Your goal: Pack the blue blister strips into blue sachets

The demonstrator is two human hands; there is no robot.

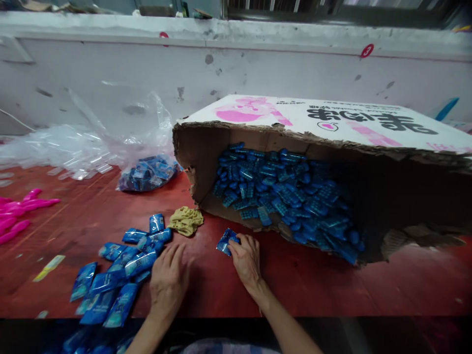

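A blue packet (pixel 227 241) lies on the red desk (pixel 332 285), pinched at its edge by the right hand (pixel 246 259); that light grip could let it slide. The left hand (pixel 167 280) rests flat, fingers spread, beside the loose packet pile (pixel 121 275) at the desk's near edge, where a nudge might knock some off

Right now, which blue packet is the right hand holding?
The lone packet at the right hand's fingertips, just before the box. The other loose packets lie in a pile by the left hand.
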